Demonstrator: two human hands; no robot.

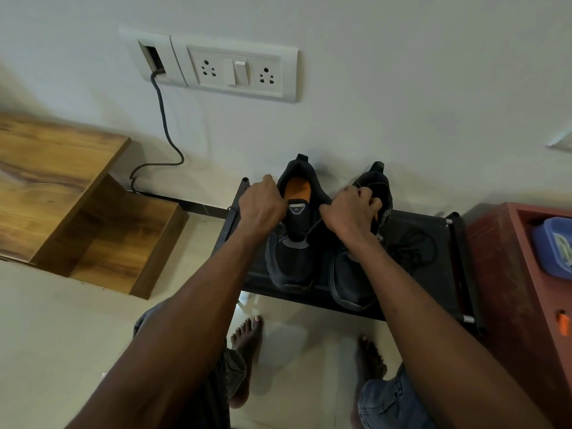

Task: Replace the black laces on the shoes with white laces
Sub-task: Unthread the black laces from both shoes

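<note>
A: Where do the shoes stand?
B: Both sit side by side on a low black rack (pixel 433 274), heels toward the wall at its far edge, toes at the near edge. The left shoe (pixel 294 252) shows an orange insole and a tongue standing free; the right shoe (pixel 349 274) is partly covered by a forearm.

A: And the laces?
B: A thin black lace (pixel 312 227) runs slack from the left shoe's lower eyelets up to the right hand. A loose black lace (pixel 414 246) lies coiled on the rack's right half, just beside the right shoe.

A: What are the hands doing?
B: The left hand (pixel 263 202) grips the left side of the left shoe's collar, fingers curled over the rim. The right hand (pixel 353 209) is closed between the two shoes, its fingers (pixel 368 193) pinched together on the lace.

A: What lies around the rack?
B: A red cabinet (pixel 507 274) touches its right end, with a blue tub (pixel 551 243) on top. A wooden shelf unit (pixel 62 193) stands well apart to the left. On the wall above, a socket panel (pixel 238 71) and a dark cable (pixel 164 128) hanging down. Two bare feet rest on the tiled floor (pixel 62 335) near the rack's near edge.
</note>
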